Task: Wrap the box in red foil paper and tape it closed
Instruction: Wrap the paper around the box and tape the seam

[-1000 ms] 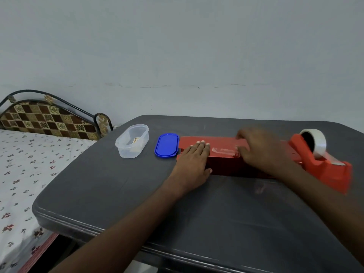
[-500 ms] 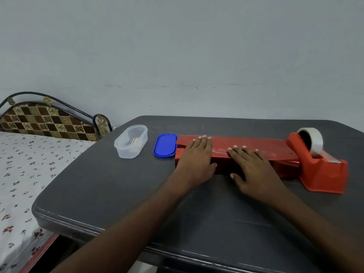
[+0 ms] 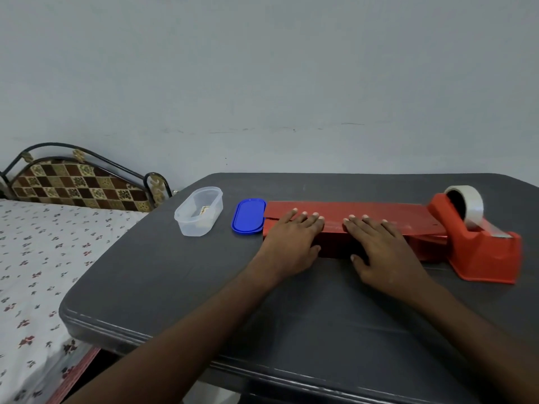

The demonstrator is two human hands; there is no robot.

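Head view, two flat hands, left hand (image 3: pixel 294 239), right hand (image 3: pixel 379 246), pressing one red-wrapped box (image 3: pixel 350 220), one tape dispenser (image 3: pixel 481 243)

**Red on dark grey**

The foil paper (image 3: pixel 350 214) is red, the tape dispenser (image 3: pixel 481 252) orange-red with a whitish tape roll (image 3: pixel 469 202). The worktop (image 3: pixel 204 272) is dark grey. A blue lid (image 3: pixel 248 216) lies beside a clear container (image 3: pixel 199 210). The bedsheet (image 3: pixel 38 258) is white with small red flowers; the headboard (image 3: pixel 75 186) has brown-and-cream checks.

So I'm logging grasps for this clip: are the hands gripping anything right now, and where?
Nothing is gripped. The left hand and right hand lie flat, fingers straight, pressing the top of the red foil-wrapped box near its front edge.
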